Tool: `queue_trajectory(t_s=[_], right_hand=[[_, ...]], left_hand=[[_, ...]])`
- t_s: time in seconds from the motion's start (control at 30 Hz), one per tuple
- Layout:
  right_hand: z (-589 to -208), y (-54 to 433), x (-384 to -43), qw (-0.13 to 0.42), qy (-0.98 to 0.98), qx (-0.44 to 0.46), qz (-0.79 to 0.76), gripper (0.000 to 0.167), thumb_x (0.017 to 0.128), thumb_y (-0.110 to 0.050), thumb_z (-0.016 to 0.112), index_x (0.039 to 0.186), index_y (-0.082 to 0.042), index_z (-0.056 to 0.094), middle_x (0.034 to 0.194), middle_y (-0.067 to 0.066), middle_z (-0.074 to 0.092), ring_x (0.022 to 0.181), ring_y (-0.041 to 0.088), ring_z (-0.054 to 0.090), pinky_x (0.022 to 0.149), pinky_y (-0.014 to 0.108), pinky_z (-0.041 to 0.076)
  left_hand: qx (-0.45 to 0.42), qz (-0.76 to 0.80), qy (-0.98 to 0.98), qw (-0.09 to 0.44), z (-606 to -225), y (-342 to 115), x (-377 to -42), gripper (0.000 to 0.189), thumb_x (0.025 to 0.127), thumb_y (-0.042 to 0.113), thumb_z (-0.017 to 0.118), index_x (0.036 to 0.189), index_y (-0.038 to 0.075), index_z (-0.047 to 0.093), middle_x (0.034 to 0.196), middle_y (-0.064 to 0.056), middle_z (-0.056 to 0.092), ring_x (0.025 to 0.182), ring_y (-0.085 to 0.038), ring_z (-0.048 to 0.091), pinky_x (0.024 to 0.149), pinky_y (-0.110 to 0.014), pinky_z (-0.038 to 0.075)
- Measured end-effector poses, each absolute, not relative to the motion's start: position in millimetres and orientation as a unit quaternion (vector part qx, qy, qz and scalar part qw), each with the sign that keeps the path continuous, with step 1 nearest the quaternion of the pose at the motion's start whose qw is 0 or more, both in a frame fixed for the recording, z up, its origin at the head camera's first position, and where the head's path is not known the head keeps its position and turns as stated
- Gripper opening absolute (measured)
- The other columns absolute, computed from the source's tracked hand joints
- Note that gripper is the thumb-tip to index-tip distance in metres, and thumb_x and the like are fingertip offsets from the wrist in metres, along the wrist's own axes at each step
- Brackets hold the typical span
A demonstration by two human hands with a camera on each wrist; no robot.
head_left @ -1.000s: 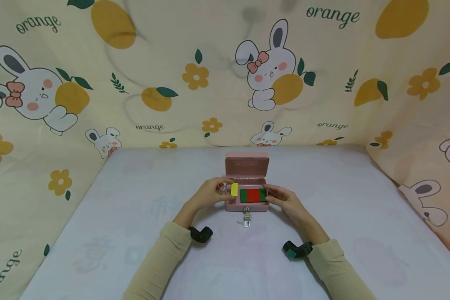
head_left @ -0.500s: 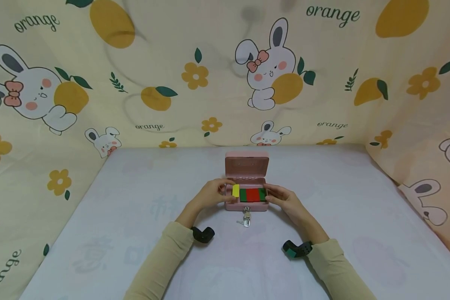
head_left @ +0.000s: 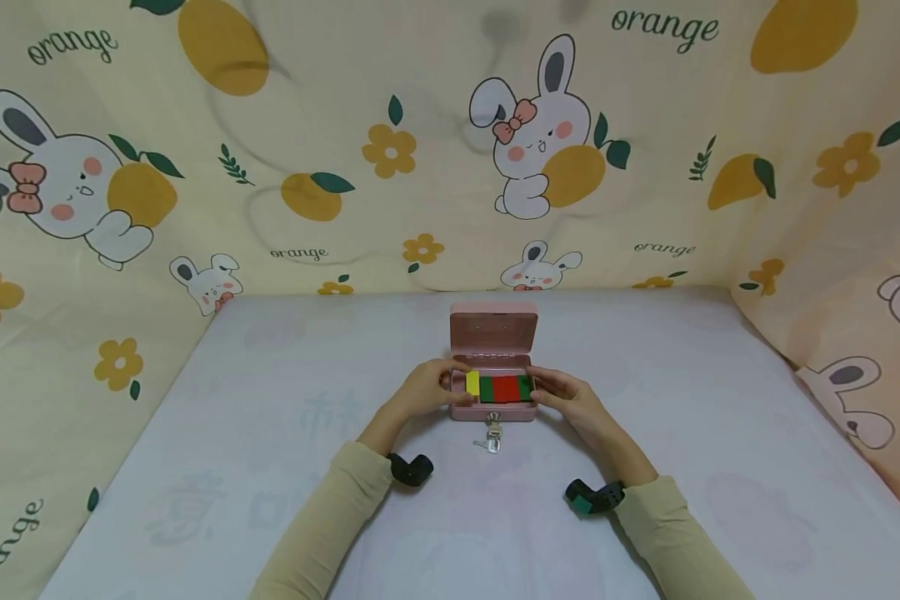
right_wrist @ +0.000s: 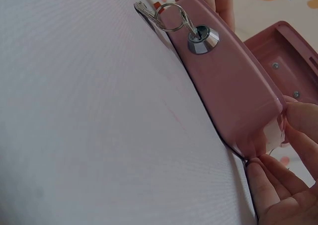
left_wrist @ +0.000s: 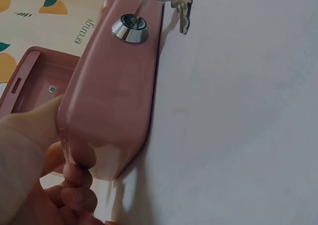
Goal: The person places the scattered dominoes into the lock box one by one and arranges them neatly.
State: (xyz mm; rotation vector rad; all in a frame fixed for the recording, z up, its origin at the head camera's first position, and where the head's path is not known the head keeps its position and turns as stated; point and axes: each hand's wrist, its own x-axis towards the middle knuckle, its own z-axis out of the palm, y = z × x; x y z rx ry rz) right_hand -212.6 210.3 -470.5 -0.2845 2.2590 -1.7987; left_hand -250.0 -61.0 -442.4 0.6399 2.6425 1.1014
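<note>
A pink metal cash box (head_left: 461, 412) stands on the table with its lid (head_left: 493, 332) raised at the back. My left hand (head_left: 423, 387) pinches a yellow block (head_left: 472, 383) between thumb and fingers at the box's left end. Right beside it, a row holds a green block (head_left: 486, 389), a red block (head_left: 506, 389) and another green block (head_left: 525, 387). My right hand (head_left: 570, 393) grips the box's right end, thumb over the rim in the right wrist view. Both wrist views show the box's front wall; the blocks are hidden there.
A key ring with keys (left_wrist: 184, 6) hangs from the lock (right_wrist: 203, 38) on the box's front. White cloth (head_left: 487, 525) covers the table. Behind it rises a printed fabric backdrop (head_left: 435, 192). Dark wrist cameras (head_left: 411, 471) sit on both wrists.
My left hand has moved slightly right, bringing the yellow block up against the green end of the row. The right hand stays at the box's right end.
</note>
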Motion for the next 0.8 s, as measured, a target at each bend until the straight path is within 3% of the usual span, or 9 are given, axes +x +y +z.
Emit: queue_trajectory(t_s=[0.43,0.8], right_hand=[[-469.9,210.3,-211.7,0.127,0.768,-0.095,-0.621,0.055,0.096,-0.022,0.059,0.144,-0.002,0.041,0.155,0.019,0.034,0.145,0.038,0.032,0.115,0.053,0.026],[-469.1,210.3,-212.2,0.121,0.776,-0.095,-0.612,0.055,0.095,-0.022,0.060,0.144,-0.002,0.042,0.155,0.019,0.034,0.144,0.039,0.033,0.115,0.052,0.027]], left_hand=[[0.185,0.339,0.917,0.100,-442.0,-53.4,-246.8,0.049,0.077,0.027,0.081,0.121,0.011,0.066,0.074,0.000,0.043,0.073,-0.013,0.041,0.061,-0.022,0.029],[0.161,0.307,0.930,0.118,-440.3,-49.6,-248.2,0.049,0.078,0.031,0.079,0.123,0.015,0.065,0.091,-0.007,0.059,0.085,-0.018,0.049,0.071,-0.027,0.039]])
